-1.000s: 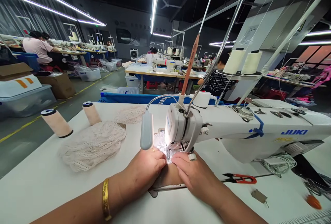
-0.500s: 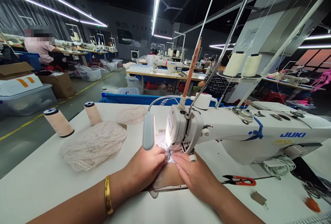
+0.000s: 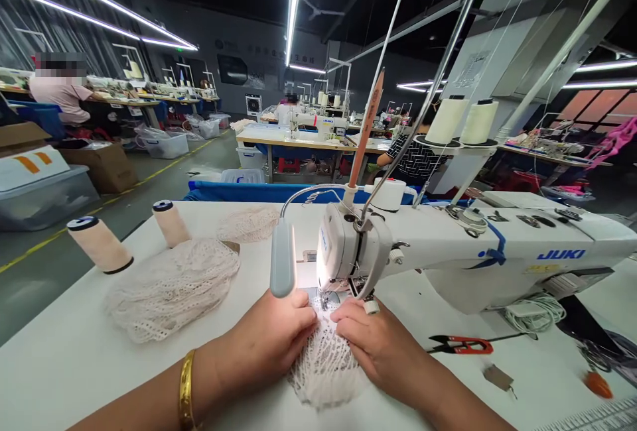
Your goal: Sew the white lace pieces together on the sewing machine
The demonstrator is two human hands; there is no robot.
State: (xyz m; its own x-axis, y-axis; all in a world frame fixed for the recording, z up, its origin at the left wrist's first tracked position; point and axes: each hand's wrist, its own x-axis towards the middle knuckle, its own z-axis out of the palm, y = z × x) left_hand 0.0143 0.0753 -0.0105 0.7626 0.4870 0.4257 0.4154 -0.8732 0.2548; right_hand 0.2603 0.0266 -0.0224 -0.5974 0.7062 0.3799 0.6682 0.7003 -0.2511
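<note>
1. The lace piece (image 3: 326, 371) lies at the sewing machine's (image 3: 418, 235) foot (image 3: 324, 301), trailing over the desk's (image 3: 263, 414) near side.
2. Left hand (image 3: 281, 325): fingers curled nearly closed, pinching the lace's left edge.
3. Right hand (image 3: 381, 345): fingers bent together, gripping the right edge.
4. Step in hand, apparently: lining up the lace for stitching.
5. The next move calls for flat, even feeding, fingertips clear of the needle.

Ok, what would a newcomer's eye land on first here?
Probably the lace at the brightly lit end of the sewing machine, between the left hand and right hand. Next, perhaps, the pencil slanting up from the machine, then the red snips on the table at right.
</note>
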